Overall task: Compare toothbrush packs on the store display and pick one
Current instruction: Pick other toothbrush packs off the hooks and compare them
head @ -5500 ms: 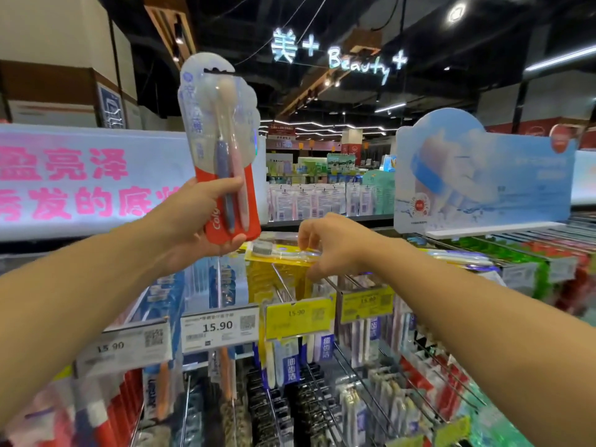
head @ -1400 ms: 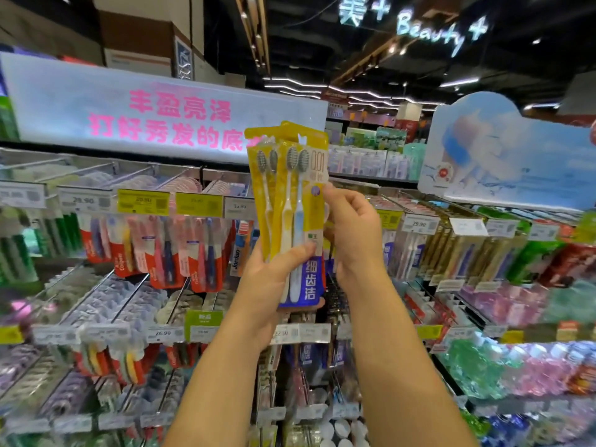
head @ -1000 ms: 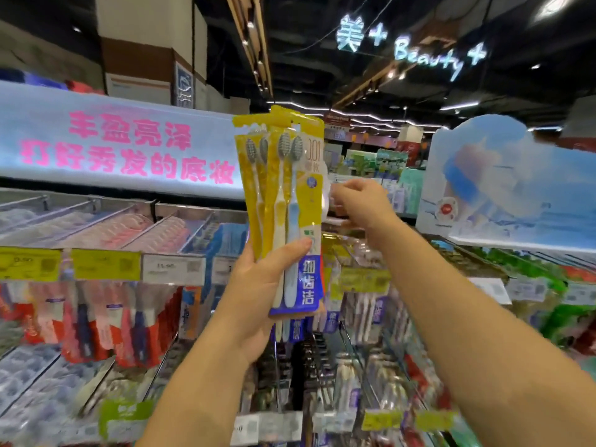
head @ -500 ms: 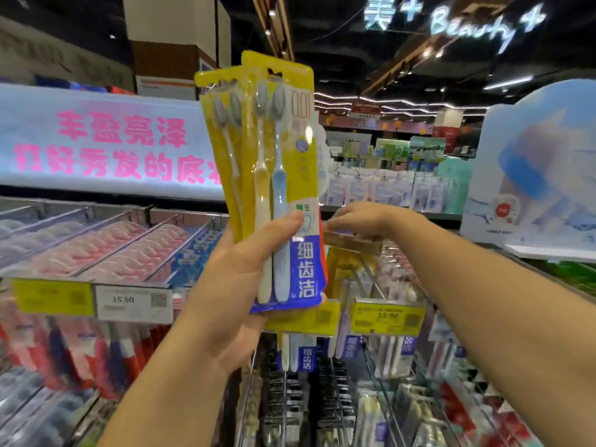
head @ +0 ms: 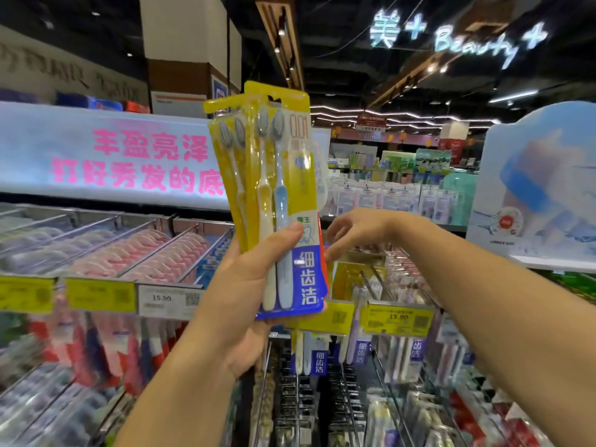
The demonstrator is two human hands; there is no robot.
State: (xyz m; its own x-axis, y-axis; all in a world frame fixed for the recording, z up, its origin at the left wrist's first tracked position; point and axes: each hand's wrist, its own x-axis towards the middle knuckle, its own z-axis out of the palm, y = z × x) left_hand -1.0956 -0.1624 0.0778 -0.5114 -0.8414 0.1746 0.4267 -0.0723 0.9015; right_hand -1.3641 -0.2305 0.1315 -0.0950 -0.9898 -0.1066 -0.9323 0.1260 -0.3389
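Observation:
My left hand point(head: 254, 285) holds yellow-and-blue toothbrush packs point(head: 283, 175) upright in front of me, thumb across the front one. Two overlapping yellow packs show, and a red edge peeks out behind them on the right. The front pack holds a yellow and a blue brush. My right hand point(head: 358, 230) hovers just right of the packs, above the top hook row, fingers spread and holding nothing. More of the same yellow packs point(head: 351, 279) hang on the hook below it.
Hook rows of red-and-white toothbrush packs point(head: 135, 256) fill the left shelf, with yellow and white price tags point(head: 164, 300) along the rail. A tag marked 15.90 point(head: 398, 317) sits lower right. A blue toothbrush display board point(head: 541, 188) stands at right; a pink-lettered sign point(head: 106, 156) spans the left.
My right hand has lifted off the hook row and spread its fingers beside the packs. My left hand still holds the yellow packs up, about where they were.

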